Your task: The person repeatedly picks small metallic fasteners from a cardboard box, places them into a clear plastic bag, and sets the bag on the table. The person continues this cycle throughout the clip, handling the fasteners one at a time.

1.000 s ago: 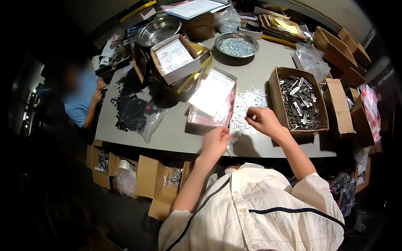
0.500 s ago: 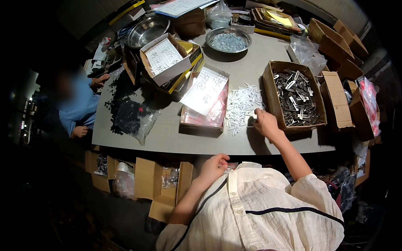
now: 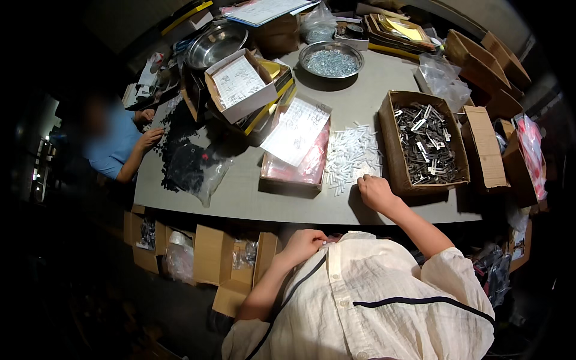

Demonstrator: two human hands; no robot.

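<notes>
My right hand rests at the near right edge of a pile of small white plastic tubes or pegs. Its fingers curl down against the tabletop, and what they pinch is too small to make out. Close to my body, below the table edge, my left hand is closed with the fingertips together. A little white shows at those fingertips, beside a pinkish thing mostly hidden by my shirt. Left of the pile stands a carton of clear, pinkish plastic bags, with a written sheet lying over it.
A deep cardboard box of dark and silver metal clips stands right of the pile. Behind sits a steel bowl of small shiny parts. At left lie black pieces and a clear bag, near a person in blue. Open cartons stand below the table.
My right hand has turned and drawn slightly nearer at the pile's edge. My left hand has lowered a little and its fingers have closed together. The other person's hand has reached onto the table.
</notes>
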